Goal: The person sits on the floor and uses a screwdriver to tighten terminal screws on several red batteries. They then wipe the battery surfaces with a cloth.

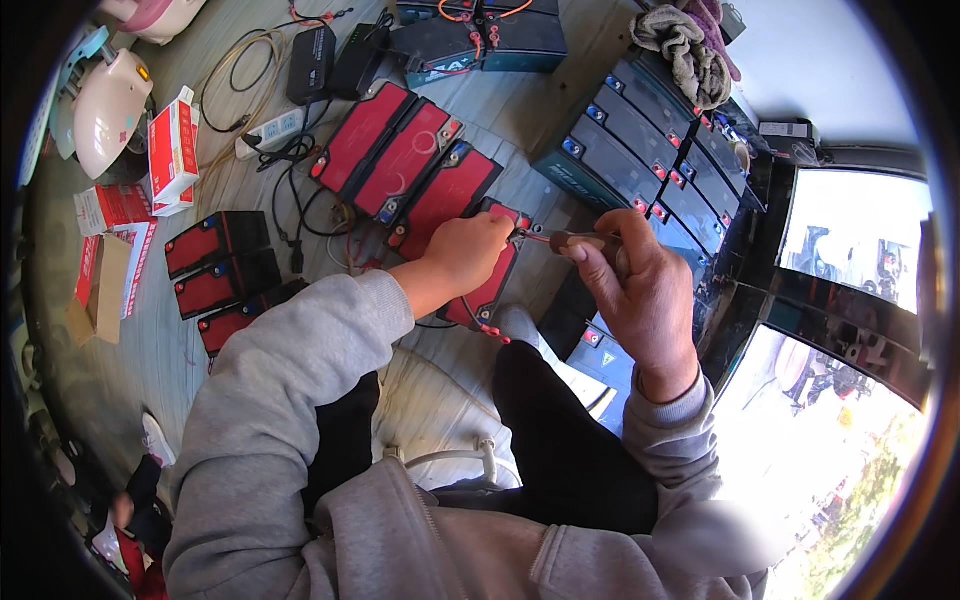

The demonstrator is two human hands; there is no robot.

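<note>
My right hand is closed around a screwdriver, whose shaft points left to a corner terminal on a red-topped black battery. My left hand reaches over that battery, fingers closed at the same terminal beside the screwdriver's tip; what they grip is hidden. More red-topped batteries lie in a row behind and to the left. A black lead with red connectors hangs at the near end of the battery by my knees.
Dark batteries stand right and at the back. Chargers, cables and a power strip lie back left, near open cartons and scooters. Spare batteries lie left. Another person's leg and shoe show lower left.
</note>
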